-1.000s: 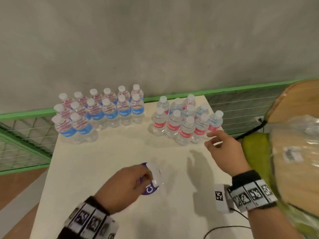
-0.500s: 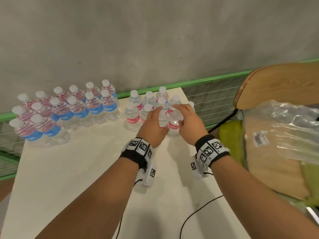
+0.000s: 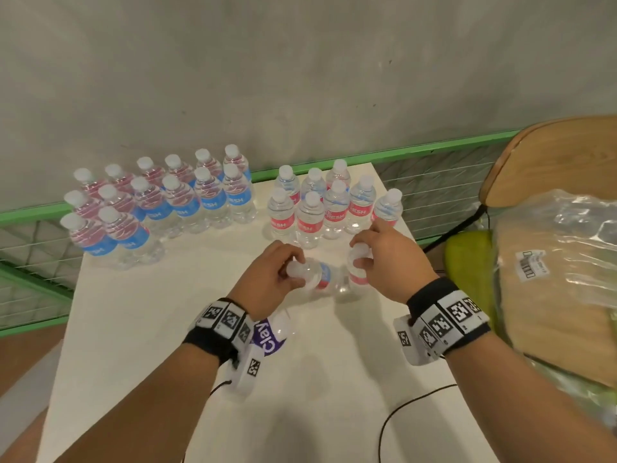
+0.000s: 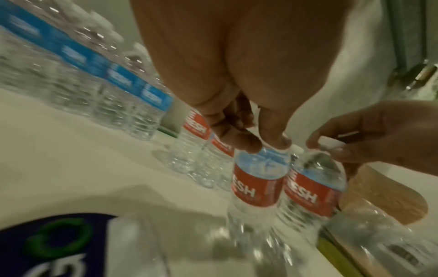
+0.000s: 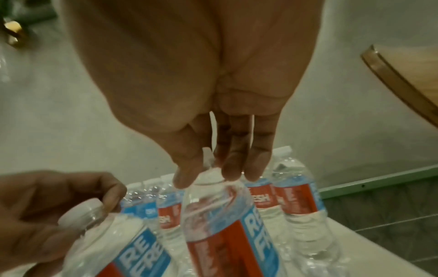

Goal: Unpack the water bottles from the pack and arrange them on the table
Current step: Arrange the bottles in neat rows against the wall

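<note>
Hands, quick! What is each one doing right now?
Left hand: grips the top of a red-label bottle.
Right hand: pinches the neck of another red-label bottle.

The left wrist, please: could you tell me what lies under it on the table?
A purple label reading "Clay" on clear plastic shows beside the left hand's wristband; the rest is covered.

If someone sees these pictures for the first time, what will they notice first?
Two hands at the table's middle: the left hand and the right hand each grip a red-label bottle by its top. Behind stand blue-label bottles at the left and a red-label group at the right.
</note>
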A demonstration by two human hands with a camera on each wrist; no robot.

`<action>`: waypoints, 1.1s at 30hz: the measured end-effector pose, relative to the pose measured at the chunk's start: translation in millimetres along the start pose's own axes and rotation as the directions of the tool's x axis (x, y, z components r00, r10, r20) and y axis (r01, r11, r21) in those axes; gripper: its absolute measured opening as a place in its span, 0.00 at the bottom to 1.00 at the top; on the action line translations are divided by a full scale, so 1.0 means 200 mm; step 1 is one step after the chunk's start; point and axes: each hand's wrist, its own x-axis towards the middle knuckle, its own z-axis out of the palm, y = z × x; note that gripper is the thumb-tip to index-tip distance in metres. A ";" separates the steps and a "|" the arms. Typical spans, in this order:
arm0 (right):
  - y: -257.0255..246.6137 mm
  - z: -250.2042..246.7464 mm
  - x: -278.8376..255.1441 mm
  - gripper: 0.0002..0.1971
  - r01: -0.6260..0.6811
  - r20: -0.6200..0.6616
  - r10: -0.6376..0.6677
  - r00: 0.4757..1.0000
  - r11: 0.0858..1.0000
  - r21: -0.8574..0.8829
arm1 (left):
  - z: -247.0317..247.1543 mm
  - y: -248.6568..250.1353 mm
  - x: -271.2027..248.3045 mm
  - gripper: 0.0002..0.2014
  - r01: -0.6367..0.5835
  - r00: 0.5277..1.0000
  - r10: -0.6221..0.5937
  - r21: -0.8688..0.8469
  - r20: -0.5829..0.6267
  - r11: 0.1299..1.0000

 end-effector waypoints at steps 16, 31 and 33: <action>-0.90 0.32 0.42 0.16 0.094 0.129 -0.140 0.982 0.947 0.308 | -0.90 -0.51 -0.31 0.27 0.035 0.997 -0.059 0.400 0.048 0.916; -1.17 0.41 0.75 0.21 0.108 0.036 -0.121 0.992 0.960 0.257 | -0.95 -0.58 -0.16 0.22 0.327 0.910 -0.234 0.247 -0.342 0.912; -1.16 0.41 0.75 0.21 0.100 0.033 -0.112 0.993 0.961 0.259 | -0.94 -0.59 -0.14 0.17 0.331 0.904 -0.223 0.266 -0.366 0.906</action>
